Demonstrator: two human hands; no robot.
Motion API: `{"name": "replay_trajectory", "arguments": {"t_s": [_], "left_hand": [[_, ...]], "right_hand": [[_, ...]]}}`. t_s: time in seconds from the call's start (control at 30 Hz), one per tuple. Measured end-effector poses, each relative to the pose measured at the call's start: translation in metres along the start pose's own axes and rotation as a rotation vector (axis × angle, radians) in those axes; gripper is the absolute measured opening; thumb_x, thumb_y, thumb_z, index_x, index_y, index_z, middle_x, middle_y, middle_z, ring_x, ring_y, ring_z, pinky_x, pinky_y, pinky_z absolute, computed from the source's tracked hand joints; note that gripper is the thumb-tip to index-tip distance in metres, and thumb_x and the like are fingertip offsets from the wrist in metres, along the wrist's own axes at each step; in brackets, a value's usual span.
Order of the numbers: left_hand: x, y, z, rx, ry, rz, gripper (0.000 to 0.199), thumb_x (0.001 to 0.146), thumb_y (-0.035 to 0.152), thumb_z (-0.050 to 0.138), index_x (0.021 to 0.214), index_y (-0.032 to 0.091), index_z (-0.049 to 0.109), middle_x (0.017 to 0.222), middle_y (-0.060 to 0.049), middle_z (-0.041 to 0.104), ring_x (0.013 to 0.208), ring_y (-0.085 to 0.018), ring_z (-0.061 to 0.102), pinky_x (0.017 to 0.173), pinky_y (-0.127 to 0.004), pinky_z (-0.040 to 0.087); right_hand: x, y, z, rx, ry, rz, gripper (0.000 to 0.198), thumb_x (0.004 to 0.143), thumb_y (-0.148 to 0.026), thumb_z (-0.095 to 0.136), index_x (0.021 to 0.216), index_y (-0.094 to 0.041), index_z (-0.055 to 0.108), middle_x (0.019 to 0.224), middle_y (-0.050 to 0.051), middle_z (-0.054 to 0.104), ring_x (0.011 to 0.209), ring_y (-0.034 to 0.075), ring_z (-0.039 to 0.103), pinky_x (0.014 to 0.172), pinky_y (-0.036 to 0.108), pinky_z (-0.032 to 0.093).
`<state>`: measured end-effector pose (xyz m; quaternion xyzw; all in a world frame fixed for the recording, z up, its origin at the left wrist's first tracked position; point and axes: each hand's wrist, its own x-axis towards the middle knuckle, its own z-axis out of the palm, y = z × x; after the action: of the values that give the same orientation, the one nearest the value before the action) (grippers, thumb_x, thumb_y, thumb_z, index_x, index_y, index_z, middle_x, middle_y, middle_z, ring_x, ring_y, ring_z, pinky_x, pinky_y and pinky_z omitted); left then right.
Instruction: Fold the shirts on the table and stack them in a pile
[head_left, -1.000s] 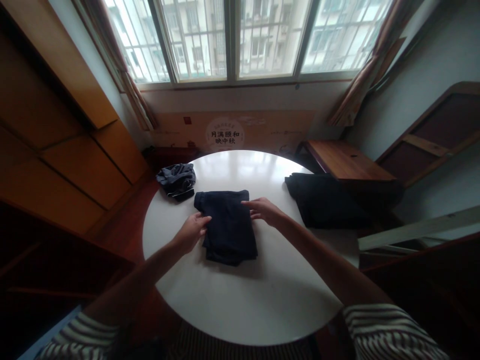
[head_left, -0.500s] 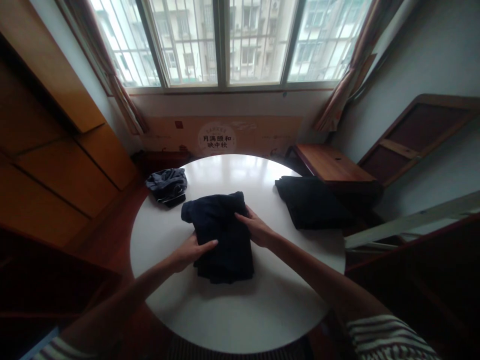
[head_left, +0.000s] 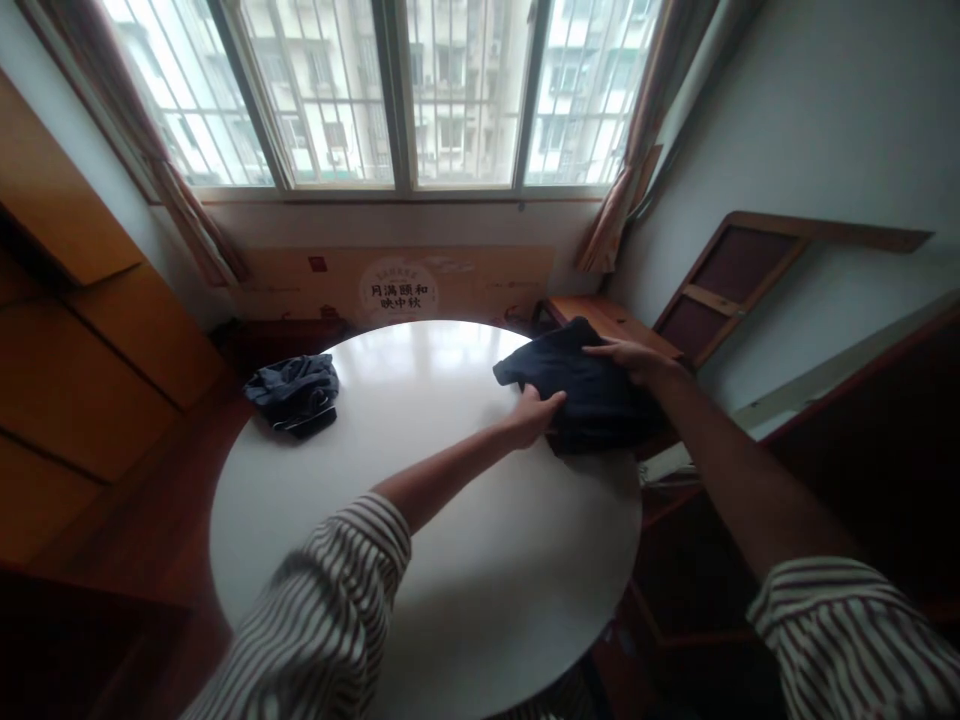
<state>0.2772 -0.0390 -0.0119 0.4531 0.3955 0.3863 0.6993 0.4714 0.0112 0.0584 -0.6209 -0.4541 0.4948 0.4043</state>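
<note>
A folded dark navy garment (head_left: 574,375) is held between my two hands at the right side of the round white table (head_left: 427,480). My left hand (head_left: 531,415) grips its near left edge, thumb on top. On its far right edge my right hand (head_left: 637,360) has a hold, with the thumb over the cloth. The garment lies over or just above the black folded clothing (head_left: 592,440), most of which it hides; whether the two touch is hard to tell. A crumpled grey and black garment (head_left: 292,395) rests at the table's left edge.
Beyond the table's right side stands a wooden side table (head_left: 607,318). A wooden frame with dark panels (head_left: 709,290) leans on the right wall. Orange-brown cabinets (head_left: 90,360) line the left, and a printed box (head_left: 465,280) lies under the window.
Both hands have carried the navy garment from the middle of the table to the right, over the black clothing. The camera view has shifted to the right.
</note>
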Motion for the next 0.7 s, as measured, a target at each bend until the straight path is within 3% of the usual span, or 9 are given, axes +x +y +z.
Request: {"name": "replay_trajectory", "arguments": {"t_s": [0.07, 0.17, 0.3, 0.4, 0.5, 0.57, 0.6, 0.7], "left_hand": [[0.015, -0.014, 0.018, 0.033, 0.081, -0.065, 0.043, 0.088, 0.032, 0.066, 0.121, 0.011, 0.050, 0.116, -0.019, 0.062, 0.092, -0.026, 0.068, 0.067, -0.035, 0.060], [0.024, -0.029, 0.026, 0.065, 0.120, -0.072, 0.037, 0.089, 0.033, 0.063, 0.113, 0.007, 0.053, 0.113, -0.020, 0.061, 0.094, -0.028, 0.066, 0.065, -0.034, 0.059], [0.025, -0.034, 0.019, 0.081, 0.101, -0.023, 0.033, 0.088, 0.034, 0.065, 0.109, 0.010, 0.054, 0.108, -0.014, 0.061, 0.086, -0.023, 0.066, 0.066, -0.033, 0.059], [0.020, -0.031, 0.009, 0.136, 0.129, 0.032, 0.041, 0.084, 0.031, 0.071, 0.114, 0.012, 0.050, 0.106, -0.013, 0.060, 0.092, -0.023, 0.064, 0.078, -0.036, 0.057], [0.012, -0.029, 0.002, 0.532, 0.203, 0.423, 0.034, 0.087, 0.024, 0.066, 0.115, 0.014, 0.049, 0.117, -0.016, 0.056, 0.114, -0.026, 0.056, 0.101, -0.043, 0.046], [0.008, -0.031, 0.002, 0.882, 0.100, 0.760, 0.024, 0.093, 0.022, 0.055, 0.116, 0.016, 0.053, 0.128, -0.017, 0.053, 0.127, -0.028, 0.048, 0.111, -0.046, 0.035], [0.007, -0.034, 0.003, 1.016, 0.015, 0.865, 0.026, 0.095, 0.023, 0.051, 0.120, 0.016, 0.054, 0.134, -0.018, 0.051, 0.131, -0.029, 0.045, 0.114, -0.049, 0.031], [0.008, -0.050, 0.008, 1.273, -0.138, 0.937, 0.048, 0.096, 0.035, 0.051, 0.137, 0.011, 0.047, 0.146, -0.023, 0.044, 0.139, -0.035, 0.037, 0.116, -0.055, 0.022]], "right_hand": [[0.010, 0.015, -0.011, -0.128, 0.077, -0.005, 0.028, 0.080, -0.023, 0.075, 0.106, -0.013, 0.068, 0.089, 0.014, 0.074, 0.069, 0.023, 0.071, 0.069, 0.043, 0.060], [0.019, 0.038, -0.014, -0.218, 0.174, -0.073, 0.041, 0.076, -0.025, 0.079, 0.112, -0.010, 0.066, 0.094, 0.015, 0.074, 0.071, 0.022, 0.071, 0.072, 0.040, 0.060], [0.025, 0.047, -0.018, -0.359, 0.228, -0.189, 0.054, 0.084, -0.026, 0.071, 0.133, -0.013, 0.053, 0.113, 0.014, 0.071, 0.086, 0.021, 0.071, 0.079, 0.036, 0.059], [0.028, 0.042, -0.023, -0.538, 0.258, -0.249, 0.057, 0.083, -0.026, 0.071, 0.134, -0.010, 0.053, 0.118, 0.018, 0.068, 0.103, 0.029, 0.067, 0.091, 0.045, 0.054], [0.032, 0.037, -0.017, -0.735, 0.252, -0.351, 0.055, 0.086, -0.030, 0.067, 0.136, -0.011, 0.054, 0.135, 0.021, 0.058, 0.127, 0.034, 0.052, 0.109, 0.051, 0.038], [0.036, 0.037, -0.003, -0.849, 0.178, -0.421, 0.050, 0.092, -0.034, 0.058, 0.139, -0.018, 0.054, 0.147, 0.014, 0.049, 0.138, 0.031, 0.041, 0.116, 0.048, 0.027], [0.039, 0.039, 0.005, -0.901, 0.131, -0.438, 0.050, 0.093, -0.036, 0.055, 0.141, -0.023, 0.053, 0.151, 0.010, 0.046, 0.141, 0.029, 0.037, 0.118, 0.048, 0.023], [0.049, 0.048, 0.027, -1.038, 0.041, -0.415, 0.054, 0.094, -0.046, 0.053, 0.146, -0.034, 0.047, 0.159, 0.001, 0.034, 0.147, 0.031, 0.022, 0.118, 0.059, 0.009]]}}
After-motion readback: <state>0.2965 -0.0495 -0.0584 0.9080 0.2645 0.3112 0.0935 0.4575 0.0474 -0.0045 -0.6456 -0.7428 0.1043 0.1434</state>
